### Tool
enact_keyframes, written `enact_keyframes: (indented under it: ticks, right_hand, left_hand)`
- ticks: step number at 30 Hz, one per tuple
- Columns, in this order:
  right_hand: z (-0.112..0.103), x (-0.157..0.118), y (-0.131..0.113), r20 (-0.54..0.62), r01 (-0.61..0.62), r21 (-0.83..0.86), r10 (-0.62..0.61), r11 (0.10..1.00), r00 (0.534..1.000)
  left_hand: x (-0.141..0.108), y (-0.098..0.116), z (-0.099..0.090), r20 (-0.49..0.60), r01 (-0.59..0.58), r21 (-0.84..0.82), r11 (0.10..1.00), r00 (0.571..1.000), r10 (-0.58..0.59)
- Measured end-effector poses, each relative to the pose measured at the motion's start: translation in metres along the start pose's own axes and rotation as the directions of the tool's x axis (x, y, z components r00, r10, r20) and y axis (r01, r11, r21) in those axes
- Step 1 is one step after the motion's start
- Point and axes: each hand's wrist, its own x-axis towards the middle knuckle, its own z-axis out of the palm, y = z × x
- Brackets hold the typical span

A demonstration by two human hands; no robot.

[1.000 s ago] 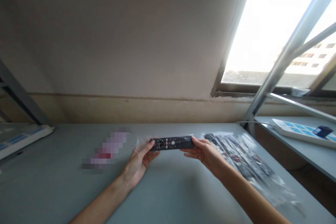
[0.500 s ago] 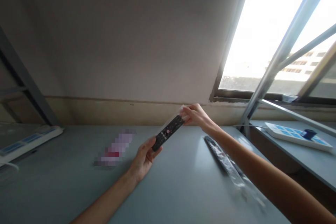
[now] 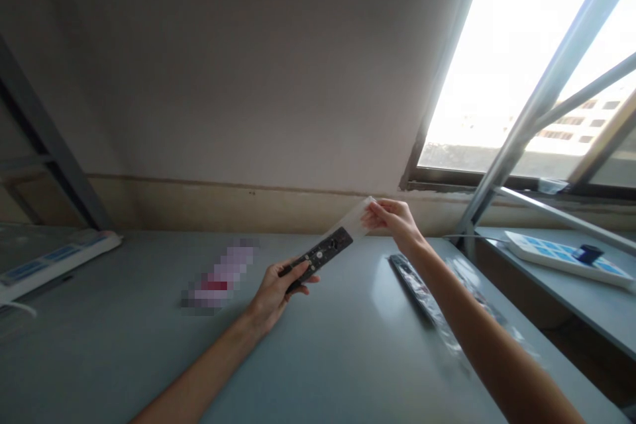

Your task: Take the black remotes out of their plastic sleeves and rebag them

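A black remote control (image 3: 328, 250) is held slanting above the grey table by my left hand (image 3: 278, 286), whose thumb lies across its lower buttons. A clear plastic sleeve (image 3: 354, 217) stretches past the remote's upper end. My right hand (image 3: 390, 215) pinches the far end of that sleeve, apart from the remote itself. On the table under my right forearm lies a second dark remote (image 3: 415, 285) in clear plastic wrapping, partly hidden by the arm.
A blurred-out pinkish packet (image 3: 223, 278) lies left on the table (image 3: 318, 358). White power strips sit at far left (image 3: 59, 264) and on the right-hand table (image 3: 561, 257). Metal frame posts (image 3: 521, 119) rise at both sides. Clear plastic (image 3: 489, 298) lies right of my forearm.
My right hand has moved right and away from the remote, pulling the sleeve's end with it. More of the sleeve now extends beyond the remote. My left thumb lies further over the buttons.
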Motion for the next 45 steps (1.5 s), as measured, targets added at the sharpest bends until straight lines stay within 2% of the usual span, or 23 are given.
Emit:
enact_keyframes:
  ticks: [5, 10, 16, 21, 25, 27, 30, 32, 35, 37, 40, 42, 45]
  right_hand:
    - [-0.009, -0.042, 0.048, -0.076, -0.069, 0.052, 0.073, 0.996, 0.994]
    - [-0.016, -0.07, 0.076, -0.103, -0.149, 0.108, 0.16, 0.983, 0.982]
    - [-0.011, -0.074, 0.083, -0.197, -0.187, 0.127, 0.209, 0.974, 0.958]
    - [-0.005, -0.078, 0.079, -0.215, -0.257, 0.3, 0.328, 0.919, 0.92]
    - [-0.01, -0.076, 0.079, -0.315, -0.226, 0.374, 0.352, 0.9, 0.882]
    - [-0.018, -0.072, 0.08, -0.4, -0.176, 0.408, 0.348, 0.896, 0.848]
    - [-0.026, -0.067, 0.083, -0.491, -0.092, 0.449, 0.331, 0.889, 0.806]
    - [-0.024, -0.068, 0.084, -0.479, -0.094, 0.451, 0.329, 0.888, 0.814]
    - [-0.013, -0.076, 0.086, -0.389, -0.206, 0.388, 0.363, 0.898, 0.847]
    - [-0.003, -0.082, 0.089, -0.352, -0.261, 0.306, 0.364, 0.915, 0.863]
    - [0.006, -0.088, 0.095, -0.358, -0.253, 0.183, 0.304, 0.95, 0.883]
    - [0.007, -0.089, 0.098, -0.354, -0.24, 0.124, 0.269, 0.963, 0.896]
    - [0.005, -0.089, 0.101, -0.315, -0.245, 0.038, 0.244, 0.969, 0.917]
  left_hand:
    - [0.006, 0.002, -0.009, -0.159, -0.094, 0.063, 0.994, 0.982, 0.103]
    - [0.007, 0.001, -0.009, -0.184, -0.091, 0.19, 0.978, 0.975, 0.126]
    - [0.007, -0.005, -0.008, -0.222, -0.1, 0.184, 0.978, 0.965, 0.14]
    - [0.005, -0.001, -0.003, -0.275, -0.15, 0.154, 0.977, 0.943, 0.188]
    - [0.003, 0.002, 0.0, -0.296, -0.154, 0.203, 0.967, 0.932, 0.21]
    - [0.005, 0.005, -0.004, -0.34, -0.188, 0.2, 0.962, 0.907, 0.248]
    - [0.012, 0.01, -0.014, -0.463, -0.271, 0.099, 0.958, 0.839, 0.285]
    - [0.016, 0.013, -0.02, -0.518, -0.297, 0.018, 0.955, 0.814, 0.263]
    - [0.019, 0.016, -0.023, -0.558, -0.322, -0.013, 0.947, 0.788, 0.26]
    - [0.018, 0.017, -0.023, -0.571, -0.388, 0.054, 0.92, 0.744, 0.347]
    - [0.012, 0.019, -0.02, -0.531, -0.484, 0.183, 0.856, 0.684, 0.501]
    - [0.009, 0.017, -0.015, -0.475, -0.489, 0.222, 0.843, 0.701, 0.532]
    - [0.003, 0.012, -0.006, -0.38, -0.437, 0.228, 0.87, 0.783, 0.493]
